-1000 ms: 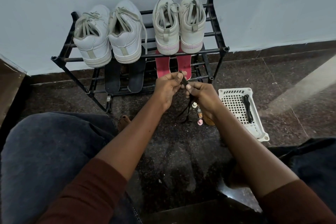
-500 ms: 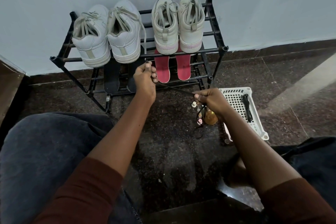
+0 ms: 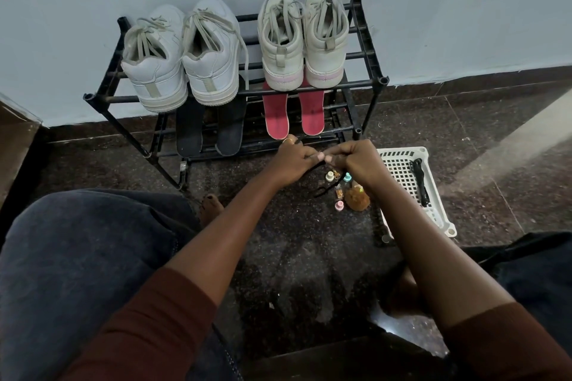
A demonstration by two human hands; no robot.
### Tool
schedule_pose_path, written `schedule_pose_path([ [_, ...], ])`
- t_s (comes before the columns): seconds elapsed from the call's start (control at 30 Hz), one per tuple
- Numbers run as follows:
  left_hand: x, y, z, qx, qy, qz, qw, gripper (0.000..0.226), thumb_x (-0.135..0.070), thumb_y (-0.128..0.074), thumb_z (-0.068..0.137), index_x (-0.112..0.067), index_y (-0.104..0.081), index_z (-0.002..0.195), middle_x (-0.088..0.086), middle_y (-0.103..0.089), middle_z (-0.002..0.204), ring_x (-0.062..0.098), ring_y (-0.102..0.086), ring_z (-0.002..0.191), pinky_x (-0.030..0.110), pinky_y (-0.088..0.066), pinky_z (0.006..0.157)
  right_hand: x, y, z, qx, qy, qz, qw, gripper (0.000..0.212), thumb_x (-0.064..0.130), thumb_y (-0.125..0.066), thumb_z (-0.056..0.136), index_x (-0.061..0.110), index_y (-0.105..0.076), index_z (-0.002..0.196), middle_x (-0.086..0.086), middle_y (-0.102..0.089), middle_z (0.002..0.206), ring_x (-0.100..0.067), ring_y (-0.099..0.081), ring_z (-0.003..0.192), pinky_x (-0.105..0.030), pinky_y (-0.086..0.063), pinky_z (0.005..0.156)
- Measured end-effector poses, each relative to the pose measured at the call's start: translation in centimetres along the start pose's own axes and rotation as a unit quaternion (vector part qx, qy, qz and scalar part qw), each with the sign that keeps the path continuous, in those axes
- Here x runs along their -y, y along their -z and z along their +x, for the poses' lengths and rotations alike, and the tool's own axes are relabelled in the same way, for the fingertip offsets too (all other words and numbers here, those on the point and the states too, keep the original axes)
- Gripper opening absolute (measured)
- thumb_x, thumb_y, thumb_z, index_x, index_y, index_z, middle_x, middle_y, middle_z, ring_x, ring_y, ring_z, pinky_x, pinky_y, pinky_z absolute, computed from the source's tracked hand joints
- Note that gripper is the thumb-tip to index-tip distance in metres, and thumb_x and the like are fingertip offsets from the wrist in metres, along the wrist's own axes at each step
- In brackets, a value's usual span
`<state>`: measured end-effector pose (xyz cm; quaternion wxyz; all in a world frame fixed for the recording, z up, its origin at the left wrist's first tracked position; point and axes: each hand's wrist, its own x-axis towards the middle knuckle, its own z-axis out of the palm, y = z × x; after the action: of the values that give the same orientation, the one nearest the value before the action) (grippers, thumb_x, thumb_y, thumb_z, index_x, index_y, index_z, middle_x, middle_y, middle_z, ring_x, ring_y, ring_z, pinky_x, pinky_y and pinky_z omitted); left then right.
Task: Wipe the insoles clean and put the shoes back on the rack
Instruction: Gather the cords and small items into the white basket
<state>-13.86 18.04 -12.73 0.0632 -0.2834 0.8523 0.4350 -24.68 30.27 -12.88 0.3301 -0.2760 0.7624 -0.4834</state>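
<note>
Left hand and right hand pinch a black cord above small bottles, beside white basket.

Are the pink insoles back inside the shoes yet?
No: both pink insoles lie on the lower shelf of the rack, under the pink-trimmed shoes on top.

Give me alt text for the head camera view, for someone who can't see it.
A person's left hand and right hand pinch a thin black cord between them. Ahead, a black tubular shoe rack holds two pairs of white lace-up sneakers on top, with black insoles and red insoles below; a white plastic basket sits to its right.
</note>
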Motion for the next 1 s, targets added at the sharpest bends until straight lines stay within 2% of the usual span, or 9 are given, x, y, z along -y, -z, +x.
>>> schedule_pose_path([
  [0.07, 0.1, -0.1, 0.0, 0.021, 0.004, -0.005, 1.0, 0.028, -0.032, -0.047, 0.098, -0.013, -0.069, 0.1, 0.029, -0.035, 0.14, 0.03, -0.025, 0.138, 0.034, -0.028, 0.107, 0.0, -0.1, -0.2, 0.003, -0.008, 0.059, 0.998, 0.014, -0.003, -0.062, 0.082, 0.006, -0.067, 0.073, -0.001, -0.066, 0.057, -0.002, -0.057, 0.05, -0.016, -0.044, 0.053],
  [0.17, 0.3, -0.4, 0.1, 0.018, -0.003, 0.005, 1.0, 0.024, -0.026, -0.049, 0.098, -0.013, -0.069, 0.1, 0.025, -0.04, 0.131, 0.031, -0.033, 0.129, 0.028, -0.031, 0.099, 0.2, 0.0, -0.1, 0.016, -0.014, 0.104, 0.994, 0.014, -0.006, -0.062, 0.081, 0.003, -0.063, 0.07, -0.005, -0.064, 0.057, -0.006, -0.056, 0.048, -0.017, -0.045, 0.051],
  [0.3, 0.9, -0.1, 0.5, -0.044, 0.012, 0.031, 0.998, 0.024, -0.025, -0.047, 0.099, -0.013, -0.067, 0.095, 0.019, -0.035, 0.134, 0.031, -0.035, 0.127, 0.035, -0.033, 0.102, -0.2, 0.4, 0.1, 0.013, -0.037, 0.085, 0.996, 0.01, 0.001, -0.066, 0.081, 0.005, -0.067, 0.072, -0.006, -0.061, 0.064, -0.005, -0.053, 0.052, -0.021, -0.045, 0.057],
  [0.4, 2.2, 0.6, 0.8, -0.084, 0.041, 0.074, 0.993, 0.028, -0.025, -0.044, 0.1, -0.012, -0.068, 0.097, 0.018, -0.035, 0.133, 0.032, -0.037, 0.124, 0.039, -0.034, 0.103, -0.4, 0.8, 0.2, -0.01, -0.06, 0.079, 0.995, 0.009, 0.003, -0.067, 0.081, 0.006, -0.07, 0.074, -0.017, -0.066, 0.079, -0.016, -0.056, 0.064, -0.03, -0.048, 0.068],
  [0.67, 4.4, 1.1, 1.2, -0.13, 0.079, 0.16, 0.975, 0.028, -0.027, -0.047, 0.098, -0.014, -0.071, 0.099, 0.014, -0.038, 0.13, 0.031, -0.038, 0.117, 0.038, -0.037, 0.096, -0.2, 1.6, 0.2, -0.03, -0.052, 0.048, 0.997, 0.008, 0.006, -0.066, 0.082, 0.002, -0.07, 0.076, -0.024, -0.064, 0.08, -0.018, -0.046, 0.058, -0.032, -0.041, 0.061],
  [0.77, 4.6, 1.2, 1.1, -0.103, 0.09, 0.173, 0.975, 0.03, -0.029, -0.046, 0.099, -0.015, -0.071, 0.104, 0.017, -0.036, 0.135, 0.033, -0.036, 0.122, 0.042, -0.037, 0.1, -0.2, 1.6, 0.3, -0.037, -0.045, 0.039, 0.998, 0.01, 0.004, -0.066, 0.082, 0.004, -0.069, 0.072, -0.029, -0.066, 0.086, -0.022, -0.047, 0.064, -0.036, -0.041, 0.066],
  [0.87, 3.8, 0.7, 1.0, -0.062, 0.055, 0.131, 0.988, 0.033, -0.032, -0.049, 0.098, -0.016, -0.063, 0.123, 0.023, -0.031, 0.14, 0.036, -0.032, 0.129, 0.044, -0.031, 0.109, -0.3, 1.5, 0.3, -0.031, -0.032, 0.005, 0.999, 0.014, 0.008, -0.067, 0.082, 0.013, -0.07, 0.07, -0.019, -0.07, 0.086, -0.02, -0.056, 0.068, -0.037, -0.048, 0.069],
  [0.93, 2.7, 0.2, 0.8, -0.044, 0.013, 0.081, 0.996, 0.04, -0.031, -0.053, 0.095, -0.02, -0.054, 0.133, 0.024, -0.025, 0.145, 0.036, -0.028, 0.136, 0.043, -0.026, 0.113, -0.2, 1.1, 0.4, -0.019, -0.023, -0.025, 0.999, 0.011, 0.013, -0.068, 0.082, 0.017, -0.071, 0.072, -0.007, -0.07, 0.074, -0.015, -0.06, 0.067, -0.036, -0.05, 0.071],
  [1.0, 1.8, -0.3, 0.7, -0.026, -0.023, 0.052, 0.998, 0.041, -0.03, -0.058, 0.093, -0.021, -0.055, 0.133, 0.023, -0.023, 0.145, 0.035, -0.026, 0.137, 0.042, -0.026, 0.112, 0.0, 0.6, 0.3, -0.001, -0.013, -0.04, 0.999, 0.008, 0.015, -0.07, 0.081, 0.018, -0.072, 0.073, 0.003, -0.066, 0.062, -0.01, -0.057, 0.061, -0.032, -0.047, 0.067],
])
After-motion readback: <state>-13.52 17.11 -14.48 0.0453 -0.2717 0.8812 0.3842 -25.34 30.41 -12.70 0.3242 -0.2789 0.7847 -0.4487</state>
